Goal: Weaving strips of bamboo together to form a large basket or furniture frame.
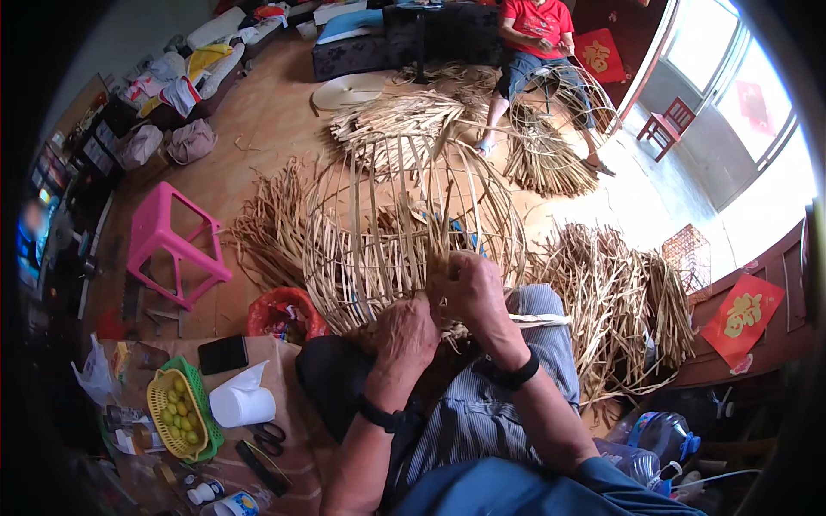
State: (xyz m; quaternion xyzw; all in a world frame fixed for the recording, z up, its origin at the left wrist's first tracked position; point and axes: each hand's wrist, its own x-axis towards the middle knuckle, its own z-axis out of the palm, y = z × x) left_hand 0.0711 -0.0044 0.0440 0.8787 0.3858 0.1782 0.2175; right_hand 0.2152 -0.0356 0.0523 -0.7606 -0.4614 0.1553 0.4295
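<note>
**Two-handed grip at the near rim of an open strip-work frame**

The right grip [471, 288] is closed, thumb and fingers pinching upright strips [440, 241] that rise just beyond the knuckles. The left grip [404, 331], lower and just beside it, has its fingers curled in at the rim; what lies between those fingertips is hidden, so its closure cannot be told. Each wrist behind the grip bears a dark band. The rounded frame [366, 262], built of pale, spaced strips, stands directly beyond both grips, above the person's lap. A loose bundle of strips [611, 301] lies to the right of the right grip; a darker heap [274, 219] lies beyond and to the left of the left grip, with a pink stool [153, 219] farther left. A red plastic bag [317, 320] sits near the left grip, on its left. Nearer the body, left of the left grip, a desk [297, 383] carries a paper roll [237, 406], scissors [272, 440] and a yellow basket [159, 413] of yellow-green fruit [179, 411]. Well beyond the right grip, toward the right, a seated person in a red shirt [533, 21] is beside a second open frame [605, 107].
</note>
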